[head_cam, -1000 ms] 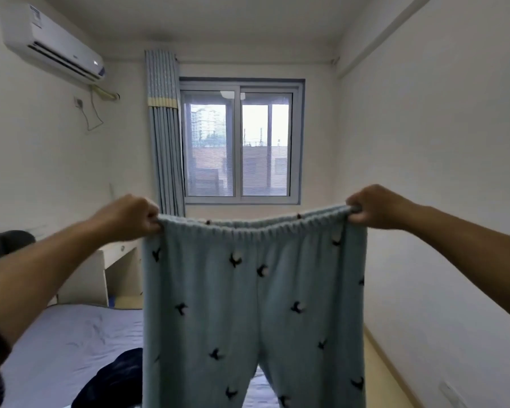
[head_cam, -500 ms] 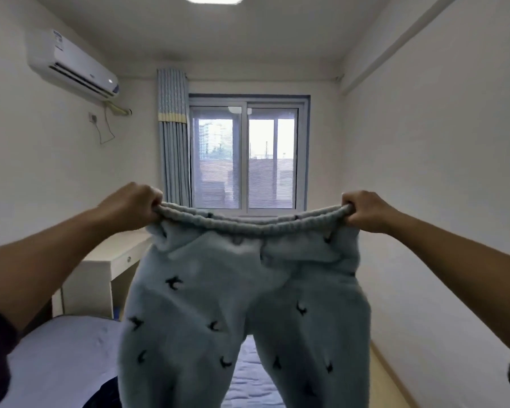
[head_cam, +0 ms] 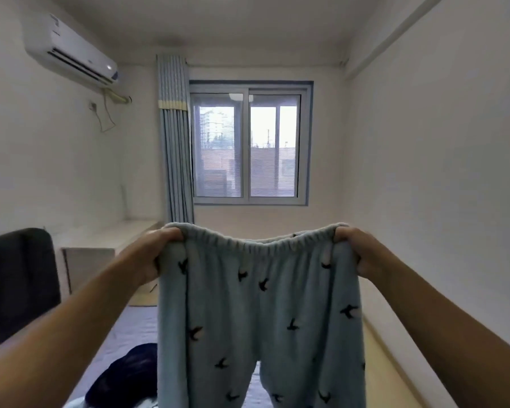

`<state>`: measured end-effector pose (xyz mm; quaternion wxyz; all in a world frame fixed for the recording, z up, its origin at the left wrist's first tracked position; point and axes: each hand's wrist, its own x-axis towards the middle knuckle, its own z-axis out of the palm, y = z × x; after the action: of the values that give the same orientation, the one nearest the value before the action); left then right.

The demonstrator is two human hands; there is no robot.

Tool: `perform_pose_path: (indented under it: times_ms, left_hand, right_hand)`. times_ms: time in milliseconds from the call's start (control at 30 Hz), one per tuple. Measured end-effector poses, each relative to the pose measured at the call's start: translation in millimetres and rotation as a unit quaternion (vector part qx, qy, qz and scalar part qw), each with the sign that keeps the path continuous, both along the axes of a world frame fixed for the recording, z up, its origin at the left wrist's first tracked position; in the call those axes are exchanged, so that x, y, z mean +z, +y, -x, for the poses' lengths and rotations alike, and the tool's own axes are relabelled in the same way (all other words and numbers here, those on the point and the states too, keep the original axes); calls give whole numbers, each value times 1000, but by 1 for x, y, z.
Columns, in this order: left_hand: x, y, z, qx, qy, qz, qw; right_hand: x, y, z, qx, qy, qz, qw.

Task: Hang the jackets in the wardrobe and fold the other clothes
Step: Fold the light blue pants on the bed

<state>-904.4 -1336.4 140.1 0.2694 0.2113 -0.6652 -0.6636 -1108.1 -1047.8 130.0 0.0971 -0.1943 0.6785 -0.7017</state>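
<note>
Trainee: Trousers [head_cam: 259,313], where are they held?

Coach: In the air toward 6 o'clock, above the bed [head_cam: 130,328]. The waistband's 9 o'clock end is clenched in the left grip [head_cam: 150,254] and its 3 o'clock end in the right grip [head_cam: 357,251]. Both are wrapped tight round fleece.

Trainee: How is the fold best done?

Coach: The waistband should be drawn taut and the legs let settle. One leg is then laid on the other with seams matched, clear of the dark garment [head_cam: 124,375] at 7 o'clock.

Trainee: What has changed?

Coach: Half a second ago the legs were billowed outward. Now they hang flat, and the waistband is held lower and sags.
</note>
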Motion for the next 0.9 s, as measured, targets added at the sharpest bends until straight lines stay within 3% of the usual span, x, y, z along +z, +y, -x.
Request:
perform_pose_path:
  times_ms: [67, 200, 333, 500, 600, 700, 800, 900]
  left_hand:
    - [-28, 9, 1, 8, 6, 10, 1000]
    - [-60, 7, -15, 76, -1, 132, 988]
    - [-90, 28, -18, 113, 4, 93, 989]
    - [-139, 87, -3, 71, -61, 106, 990]
    - [-158, 82, -14, 131, -51, 102, 985]
    - [-170, 51, -42, 171, -35, 90, 981]
    - [-178, 31, -62, 144, -85, 177, 970]
    - [-186, 25, -64, 145, -166, 284, 933]
  right_hand:
    - [-27, -4, -14, 3, 1, -4, 1000]
    - [-55, 11, -32, -32, 55, 2, 998]
    - [-81, 8, -54, -51, 61, 21, 997]
    - [-133, -29, -95, -18, 99, -90, 991]
    - [-152, -20, -86, -84, 125, -132, 980]
    - [-164, 11, -66, -143, 137, -95, 976]
    - [-170, 28, -57, -110, 151, -133, 973]
    - [-176, 27, -56, -71, 180, -182, 964]
